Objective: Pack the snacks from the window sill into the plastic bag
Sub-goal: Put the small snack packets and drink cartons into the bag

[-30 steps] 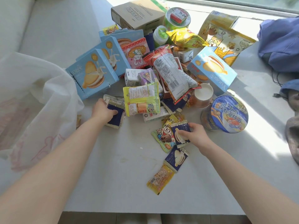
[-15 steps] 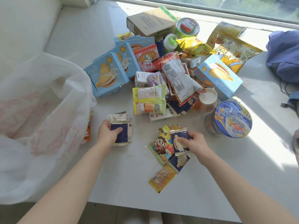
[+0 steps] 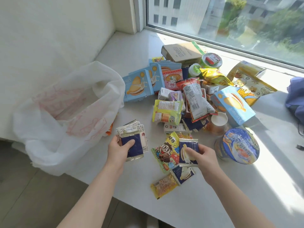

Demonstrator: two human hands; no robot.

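head: l hand (image 3: 118, 150) grips pkts (image 3: 133, 145), r hand (image 3: 203, 157) grips sachet (image 3: 187, 151).

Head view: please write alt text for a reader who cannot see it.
A person's left hand holds a stack of small sachets near an open white plastic bag, while the right hand grips a navy biscuit packet. Boxes, packets and cups of snacks lie piled on the white window sill.

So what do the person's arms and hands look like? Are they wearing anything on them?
Both arms are bare, with no sleeves showing as far as the picture's bottom edge. The left hand and the right hand have no gloves, and no rings, watch or bracelets can be seen.
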